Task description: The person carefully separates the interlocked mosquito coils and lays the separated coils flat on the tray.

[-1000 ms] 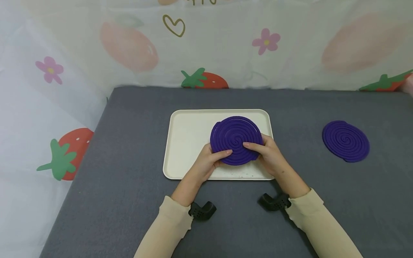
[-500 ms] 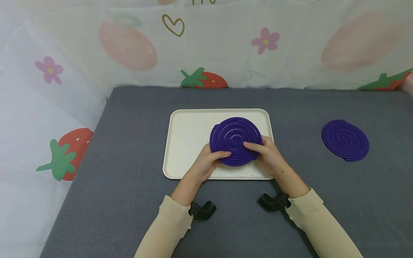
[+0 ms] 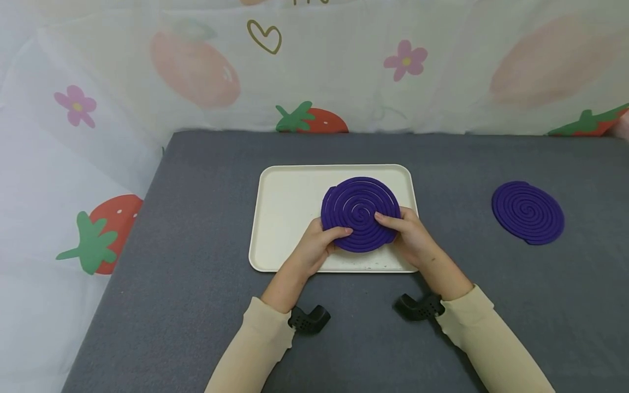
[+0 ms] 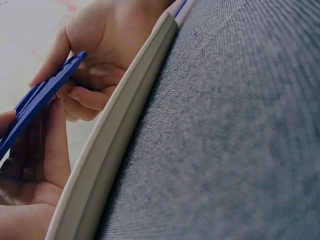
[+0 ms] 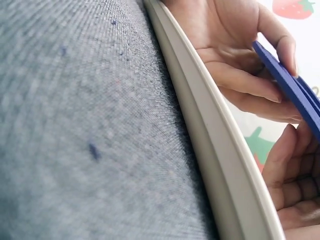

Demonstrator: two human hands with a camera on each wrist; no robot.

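Head view: the left hand (image 3: 314, 245) and right hand (image 3: 408, 237) both grip a purple coil (image 3: 361, 199), thumbs on its face and fingers behind. It is held tilted over the right half of a cream tray (image 3: 287, 218), which rests on a grey table (image 3: 187, 229). A second purple coil (image 3: 528, 214) lies flat, well apart, to the right. If the held coil is soft, uneven thumb pressure could crease it or part its rings; a loosened pinch on either edge could drop it onto the tray.
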